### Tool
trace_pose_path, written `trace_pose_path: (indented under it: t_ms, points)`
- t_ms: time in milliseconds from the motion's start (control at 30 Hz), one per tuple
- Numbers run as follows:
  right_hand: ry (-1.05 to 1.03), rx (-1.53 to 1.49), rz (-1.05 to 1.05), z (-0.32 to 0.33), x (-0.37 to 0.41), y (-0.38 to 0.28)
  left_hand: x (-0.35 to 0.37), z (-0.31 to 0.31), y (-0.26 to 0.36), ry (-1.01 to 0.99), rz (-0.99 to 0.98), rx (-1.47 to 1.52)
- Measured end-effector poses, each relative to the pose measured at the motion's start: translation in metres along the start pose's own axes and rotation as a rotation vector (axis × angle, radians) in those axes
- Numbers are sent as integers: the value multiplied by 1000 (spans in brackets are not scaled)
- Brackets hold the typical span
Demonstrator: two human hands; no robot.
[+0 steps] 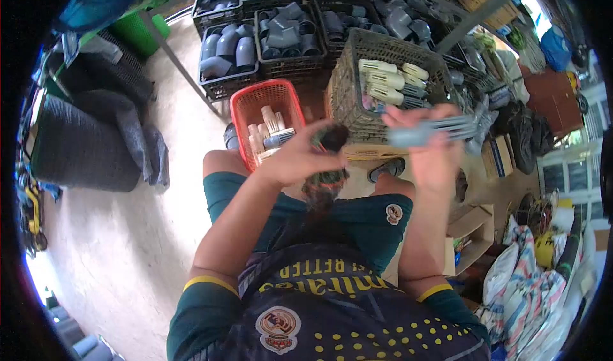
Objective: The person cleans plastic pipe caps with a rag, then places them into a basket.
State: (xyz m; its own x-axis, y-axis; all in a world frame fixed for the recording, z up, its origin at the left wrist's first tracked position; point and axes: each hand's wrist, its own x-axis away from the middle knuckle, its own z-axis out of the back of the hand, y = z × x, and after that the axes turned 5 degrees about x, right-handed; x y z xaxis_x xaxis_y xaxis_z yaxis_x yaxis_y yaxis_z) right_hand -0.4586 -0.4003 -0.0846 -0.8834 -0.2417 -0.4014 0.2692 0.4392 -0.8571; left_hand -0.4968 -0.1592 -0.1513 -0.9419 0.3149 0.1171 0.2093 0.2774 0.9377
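My left hand (294,157) is closed around a dark object with red and green bands (331,137), whose kind I cannot tell. A similar dark, red-marked piece (324,185) shows just below it, over my lap. My right hand (431,147) grips a grey slotted plastic strainer (405,136), smeared by motion, its slotted end pointing right. Between my left hand and the shelving stands a red plastic basket (237,115) with cream strainers (255,137) and a grey one inside. Beyond my right hand, a black crate (354,115) holds several cream strainers (386,80) and some grey ones.
Behind, black crates (258,35) of grey pipe fittings (284,32) stand under a metal frame (182,64). Rolls of dark mesh (83,141) lie at left on the pale floor (128,233). An open cardboard box (476,240) and striped sacks (520,284) are at right.
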Motion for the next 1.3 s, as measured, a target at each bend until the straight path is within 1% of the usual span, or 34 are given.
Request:
trace_pose_path:
  t_ms: [33, 67, 100, 167, 200, 233, 267, 300, 333, 400, 433, 467, 533, 567, 600, 633, 700, 733, 833, 867, 967, 1000, 1067, 1100, 1133, 1200, 1267, 1300]
  points:
    - [-19, -120, -48, 9, -1, -21, -4, 10, 4, -22, -64, 88]
    - [-35, -238, -94, 13, -1, -35, -8, 21, 2, 42, -81, 295]
    - [-29, -90, -107, 11, -2, -34, -9, 23, 10, 104, -100, 500]
    - [-10, 200, -114, 3, -4, -27, -6, 14, 25, 100, -346, 781]
    - [-35, 344, -197, -1, 2, -12, -5, 4, 38, 90, -469, 920]
    - [-120, 464, -173, -9, 10, -1, -5, -3, 46, 22, -555, 966]
    - [-107, 466, -183, -20, 17, 14, -6, -10, 52, -50, -640, 1014]
    - [-129, 507, -105, -35, 19, 24, -8, -18, 56, -125, -725, 1065]
    - [-148, 549, -29, -47, 22, 33, -9, -27, 57, -173, -716, 878]
    - [-52, 478, -128, -49, 42, 70, -11, -43, 58, -261, -684, 502]
    - [-81, 489, -127, -47, 45, 72, -12, -39, 59, -171, -791, -100]
    - [-110, 500, -125, -46, 48, 74, -14, -43, 59, -52, -954, -356]
    - [-332, 621, -18, -45, 44, 53, -13, -49, 53, 108, -910, -308]
    - [-370, 822, 61, -49, 39, 42, -10, -51, 50, 187, -886, -283]
    - [-406, 1025, 140, -55, 33, 29, 0, -56, 57, 201, -730, -154]
    - [-440, 1230, 221, -57, 30, 22, 2, -54, 53, 165, -578, -50]
    - [-161, 1051, 87, -60, 32, 25, 4, -48, 39, 97, -269, 158]
    - [-25, 956, 18, -60, 34, 27, 3, -57, 31, 168, -409, 214]
    - [169, 747, -95, -55, 47, 40, 2, -60, 24, 186, -384, 674]
    - [115, 868, 24, -53, 44, 42, 4, -60, 22, 183, -365, 708]
    - [2, 1046, 119, -54, 41, 41, 1, -56, 23, 162, -328, 800]
    - [-65, 900, -18, -50, 41, 42, -2, -51, 21, 99, -325, 784]
    - [-192, 596, -294, -35, 45, 47, -3, -38, 21, -79, -249, 724]
    - [-235, 343, -439, -27, 48, 45, -3, -31, 20, -165, -204, 695]
    - [-271, 83, -573, -17, 50, 43, -3, -24, 19, -281, -103, 729]
    - [-216, -351, -707, -13, 69, 64, 4, -15, 26, -456, -175, 641]
    - [-232, -541, -628, -25, 84, 83, 3, -11, 26, -495, -172, 617]
    - [-180, -492, -619, -34, 86, 84, 3, -9, 26, -515, -172, 604]
